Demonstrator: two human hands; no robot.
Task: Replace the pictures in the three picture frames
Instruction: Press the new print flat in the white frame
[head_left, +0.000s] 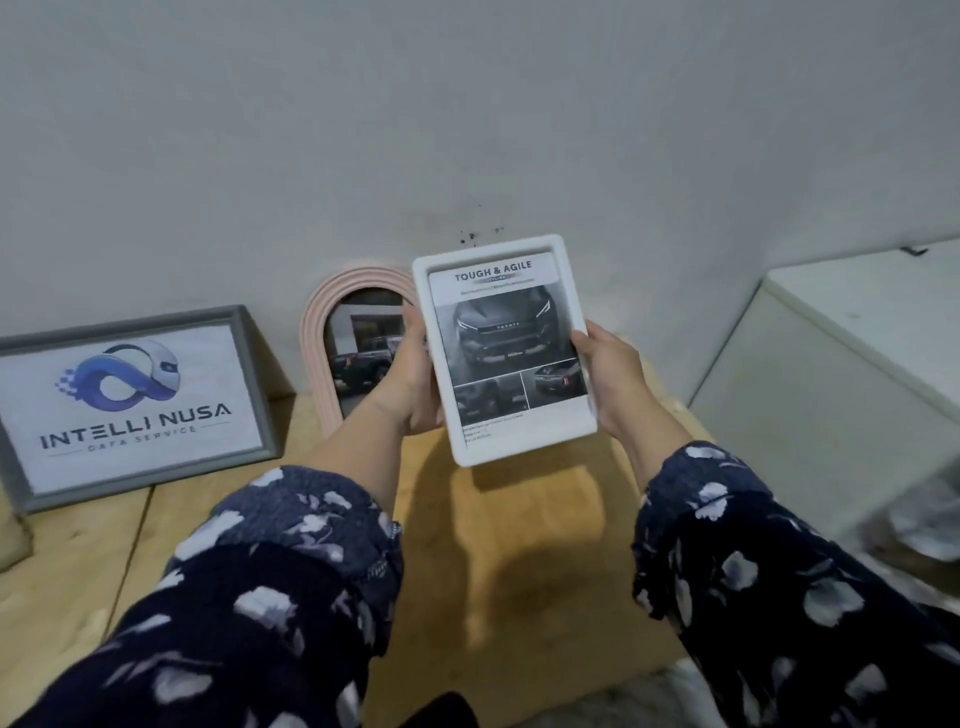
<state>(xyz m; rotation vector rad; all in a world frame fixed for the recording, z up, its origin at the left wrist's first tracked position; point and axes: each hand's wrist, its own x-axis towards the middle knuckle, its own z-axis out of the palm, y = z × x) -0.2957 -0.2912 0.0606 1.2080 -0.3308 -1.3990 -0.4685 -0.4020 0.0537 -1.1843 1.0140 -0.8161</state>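
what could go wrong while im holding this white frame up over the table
The white frame is held in the air only by its side edges, left hand and right hand; it could slip onto the wooden table. Setting it down, it might knock the pink arched frame leaning just behind.

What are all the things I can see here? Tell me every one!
white rectangular picture frame: one, white, car page inside, held up above the table
pink arched picture frame: one, pink, leaning on the wall behind the left hand
grey rectangular picture frame: one, grey, logo print, far left, leaning on the wall
wooden table: one, light brown
white box: one, right
hands: two, left hand and right hand grip the white frame's sides; dark floral sleeves
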